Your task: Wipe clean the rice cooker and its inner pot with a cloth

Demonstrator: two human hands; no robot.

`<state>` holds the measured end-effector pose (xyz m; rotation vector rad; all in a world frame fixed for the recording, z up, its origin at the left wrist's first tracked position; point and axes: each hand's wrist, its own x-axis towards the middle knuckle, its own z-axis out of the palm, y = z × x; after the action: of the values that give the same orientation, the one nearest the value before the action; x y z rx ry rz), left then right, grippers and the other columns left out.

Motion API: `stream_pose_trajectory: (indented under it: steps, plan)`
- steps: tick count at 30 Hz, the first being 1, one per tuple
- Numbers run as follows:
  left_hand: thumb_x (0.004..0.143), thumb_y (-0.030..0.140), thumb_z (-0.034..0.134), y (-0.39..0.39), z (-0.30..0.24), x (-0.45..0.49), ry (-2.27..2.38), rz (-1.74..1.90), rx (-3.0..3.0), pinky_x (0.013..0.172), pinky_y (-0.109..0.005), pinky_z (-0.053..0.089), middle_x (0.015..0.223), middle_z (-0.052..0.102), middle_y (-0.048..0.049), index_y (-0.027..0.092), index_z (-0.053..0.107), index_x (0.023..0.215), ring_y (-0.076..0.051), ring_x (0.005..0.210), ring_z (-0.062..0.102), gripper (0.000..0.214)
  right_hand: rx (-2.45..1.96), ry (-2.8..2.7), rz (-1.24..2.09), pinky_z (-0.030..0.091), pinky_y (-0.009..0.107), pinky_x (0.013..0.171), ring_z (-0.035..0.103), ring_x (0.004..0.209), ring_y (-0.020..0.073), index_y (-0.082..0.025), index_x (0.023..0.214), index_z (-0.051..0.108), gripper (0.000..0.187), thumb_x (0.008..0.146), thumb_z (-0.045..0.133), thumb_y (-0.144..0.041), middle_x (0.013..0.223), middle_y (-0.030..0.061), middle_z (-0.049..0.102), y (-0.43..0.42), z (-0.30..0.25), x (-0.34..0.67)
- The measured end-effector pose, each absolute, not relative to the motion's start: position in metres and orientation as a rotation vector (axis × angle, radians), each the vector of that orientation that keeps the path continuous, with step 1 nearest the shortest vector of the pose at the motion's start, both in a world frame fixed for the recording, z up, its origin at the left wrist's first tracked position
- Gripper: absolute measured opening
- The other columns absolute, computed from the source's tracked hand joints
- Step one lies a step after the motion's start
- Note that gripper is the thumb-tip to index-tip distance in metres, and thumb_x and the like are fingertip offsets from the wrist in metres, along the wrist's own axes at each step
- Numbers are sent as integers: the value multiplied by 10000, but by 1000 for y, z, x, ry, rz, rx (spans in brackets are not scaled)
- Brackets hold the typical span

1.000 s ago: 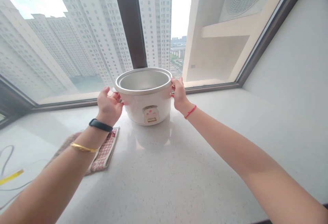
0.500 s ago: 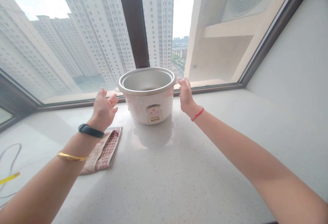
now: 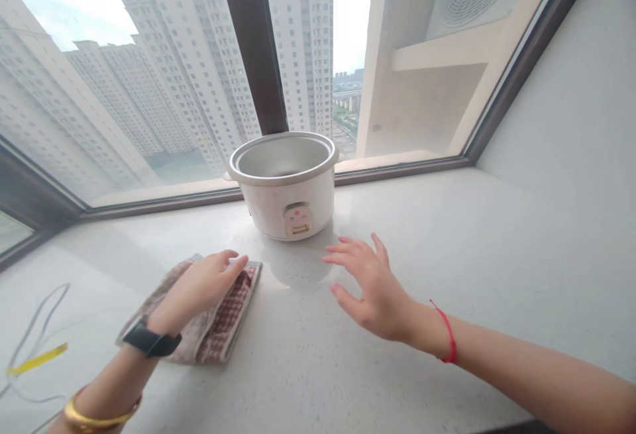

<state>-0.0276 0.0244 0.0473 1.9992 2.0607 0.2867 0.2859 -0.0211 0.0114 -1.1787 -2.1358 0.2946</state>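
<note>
At the far left a thin grey cable (image 3: 30, 328) with a yellow tag (image 3: 37, 359) lies on the pale speckled worktop (image 3: 472, 242).

Next to it is a folded cloth (image 3: 223, 331), woven in a small red and pink check with a paler edge. It is a flat oblong, and its layered fold shows along the right side. Its long axis runs on a slant from near left to far right, so the far short end points towards the foot of the rice cooker (image 3: 285, 189) but stops short of it.

The left hand (image 3: 201, 288) lies palm down on the cloth's far half. Its fingers are stretched out along the cloth and its grip is released, pressing rather than grasping. A black band (image 3: 149, 341) and a gold bangle (image 3: 94, 417) sit on that wrist.

The white rice cooker stands upright near the window (image 3: 149, 89), lidless, with its switch panel (image 3: 298, 220) facing the person.

In front of the cooker and to its right, the right hand (image 3: 375, 288) is low over the worktop. Its fingers are spread and its grip is released, holding nothing. It is apart from both cooker and cloth, and a red string (image 3: 447, 341) circles its wrist.
</note>
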Motion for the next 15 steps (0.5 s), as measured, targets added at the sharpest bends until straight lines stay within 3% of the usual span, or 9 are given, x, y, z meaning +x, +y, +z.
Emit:
stream_pose_trajectory:
  steps: [4, 7, 9, 12, 15]
  plan:
    - [838, 623, 547, 17, 48, 35, 1592, 617, 1844, 1087, -472, 387, 1350, 648, -126, 243, 683, 1225, -368, 1289, 553, 559, -774, -2474, 384, 15, 599, 1214, 412, 1416, 274, -268, 1278, 587, 354, 947, 511, -366, 1399, 78, 604, -37, 16, 265]
    - [866, 671, 517, 15, 49, 66, 1286, 750, 1446, 966, -479, 492, 1401, 607, -116, 262, 627, 1302, -344, 1218, 607, 608, -707, -2577, 428, -120, 608, 1190, 493, 1335, 278, -259, 1257, 600, 371, 949, 529, -453, 1282, 81, 678, -39, 13, 257]
    - [856, 670, 546, 16, 58, 73, 1210, 872, 1326, 868, -460, 533, 1304, 659, -134, 237, 665, 1219, -335, 1117, 653, 578, -854, -2541, 425, -187, 637, 1150, 601, 1173, 272, -254, 1138, 651, 321, 934, 557, -484, 1117, 63, 736, -34, 8, 262]
    - [832, 539, 649, 27, 81, 64, 1246, 1352, 1470, 851, -406, 525, 1043, 714, -104, 210, 708, 974, -282, 991, 668, 364, -1160, -2419, 233, -172, 668, 1136, 649, 1014, 254, -222, 901, 674, 257, 912, 589, -464, 958, 45, 740, -22, 2, 281]
    - [793, 399, 730, 49, 106, 45, 1338, 1867, 1427, 1012, -379, 453, 1165, 656, -63, 247, 668, 1007, -251, 1176, 582, 270, -1394, -2286, 58, -99, 708, 1131, 657, 925, 238, -204, 761, 629, 253, 899, 601, -414, 867, 31, 721, -9, 1, 303]
